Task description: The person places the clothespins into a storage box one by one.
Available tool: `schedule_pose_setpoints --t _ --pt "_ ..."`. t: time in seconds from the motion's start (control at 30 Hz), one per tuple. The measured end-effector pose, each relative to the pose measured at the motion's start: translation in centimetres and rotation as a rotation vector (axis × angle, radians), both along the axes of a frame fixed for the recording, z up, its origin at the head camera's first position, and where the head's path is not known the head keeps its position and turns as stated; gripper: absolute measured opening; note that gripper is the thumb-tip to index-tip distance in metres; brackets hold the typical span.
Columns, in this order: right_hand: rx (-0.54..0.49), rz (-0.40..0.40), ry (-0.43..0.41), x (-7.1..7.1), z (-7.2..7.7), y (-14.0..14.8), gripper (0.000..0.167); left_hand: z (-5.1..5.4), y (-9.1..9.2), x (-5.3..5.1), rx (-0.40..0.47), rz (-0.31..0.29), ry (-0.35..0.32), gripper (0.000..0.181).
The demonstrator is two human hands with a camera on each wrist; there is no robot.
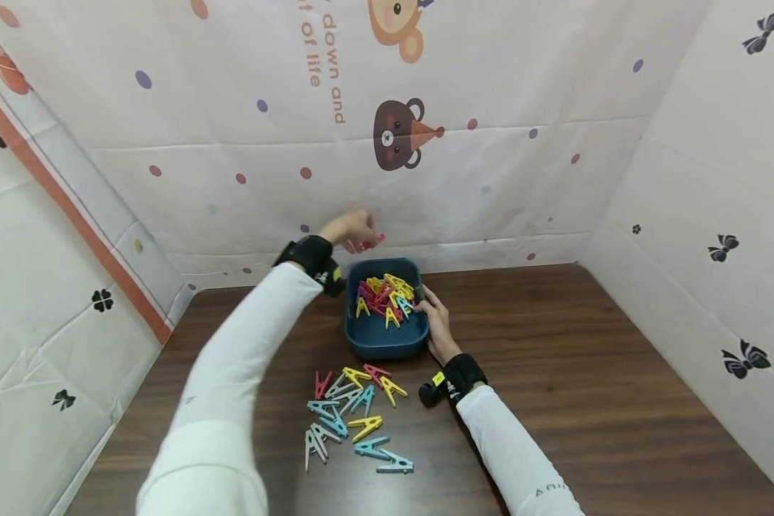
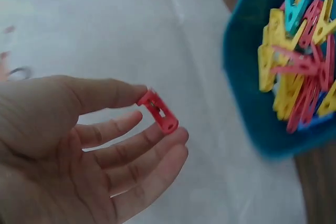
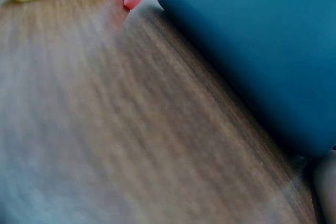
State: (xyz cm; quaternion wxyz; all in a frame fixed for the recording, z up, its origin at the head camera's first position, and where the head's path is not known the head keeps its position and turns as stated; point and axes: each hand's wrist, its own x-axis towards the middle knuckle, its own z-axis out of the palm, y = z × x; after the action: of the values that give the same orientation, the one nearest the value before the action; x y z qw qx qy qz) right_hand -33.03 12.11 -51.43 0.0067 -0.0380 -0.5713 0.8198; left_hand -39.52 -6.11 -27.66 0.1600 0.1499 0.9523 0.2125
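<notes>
Brown wood-grain worktop [image 1: 555,373], pale printed sheets [image 1: 522,193] up on three sides, and a bunch of clothes pegs going on in the middle. So, the red peg [image 2: 159,113]: it's up in the air near the back sheet, just past the far left corner of the bin [image 1: 387,350], pinched by the left hand [image 1: 353,228] between thumb and fingertips, with the other fingers fairly straight. Right hand [image 1: 440,324] has a grip on the bin's right side, up by the rim.

Bin's dark teal-blue, and the pegs inside [image 1: 382,296] are mostly red and yellow, plus a light blue one on top and a bit of darker blue peeking out underneath. Loose pegs [image 1: 365,427] are scattered on the worktop nearer the person: red, yellow, light blue and grey, some of them touching.

Both wrists wear black straps over white sleeves. There's lettering on the right sleeve [image 1: 551,491] but I can't make it out. Readable stuff is on the back sheet, printed sideways: "down and" and "of life", rest cut off up top. Next to it there's a sideways brown bear [image 1: 392,136] in an orange party hat. Right wall's got dark bows [image 1: 746,358].
</notes>
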Motion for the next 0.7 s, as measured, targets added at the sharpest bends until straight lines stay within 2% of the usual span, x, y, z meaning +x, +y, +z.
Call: schedule_pose_setpoints --t 0.07,0.13,0.23,0.3,0.43,0.5,0.57,0.63,0.7 --pt "-0.004 0.003 0.002 0.1 0.0 0.0 0.064 -1.9 1.3 -0.7 -0.060 -0.007 0.034 0.016" --pt "-0.013 -0.001 -0.002 0.2 0.0 -0.1 0.064 -3.8 2.1 -1.4 -0.125 -0.015 0.065 0.017" --pt "-0.013 -0.007 0.006 0.3 -0.2 -0.4 0.064 -6.6 2.7 -2.2 -0.187 -0.030 0.097 0.016" --pt "-0.008 -0.010 0.007 0.4 -0.3 -0.5 0.064 -8.2 2.9 -2.7 -0.220 -0.027 0.088 0.008" --pt "0.006 -0.016 0.005 0.3 -0.5 -0.4 0.065 -10.8 2.9 -3.1 -0.265 -0.022 0.051 0.031" --pt "0.012 -0.019 -0.001 0.3 -0.5 -0.3 0.066 -11.5 2.9 -3.0 -0.265 -0.015 0.031 0.034" --pt "0.013 -0.023 -0.003 0.2 -0.5 -0.2 0.066 -11.4 2.8 -2.9 -0.257 -0.014 0.019 0.030" --pt "0.013 -0.023 0.006 0.1 -0.3 -0.2 0.065 -10.7 2.3 -2.8 -0.230 -0.020 0.031 0.026" --pt "0.005 -0.016 0.017 -0.1 -0.1 -0.1 0.063 -9.3 1.3 -2.6 -0.201 -0.046 0.066 0.024"
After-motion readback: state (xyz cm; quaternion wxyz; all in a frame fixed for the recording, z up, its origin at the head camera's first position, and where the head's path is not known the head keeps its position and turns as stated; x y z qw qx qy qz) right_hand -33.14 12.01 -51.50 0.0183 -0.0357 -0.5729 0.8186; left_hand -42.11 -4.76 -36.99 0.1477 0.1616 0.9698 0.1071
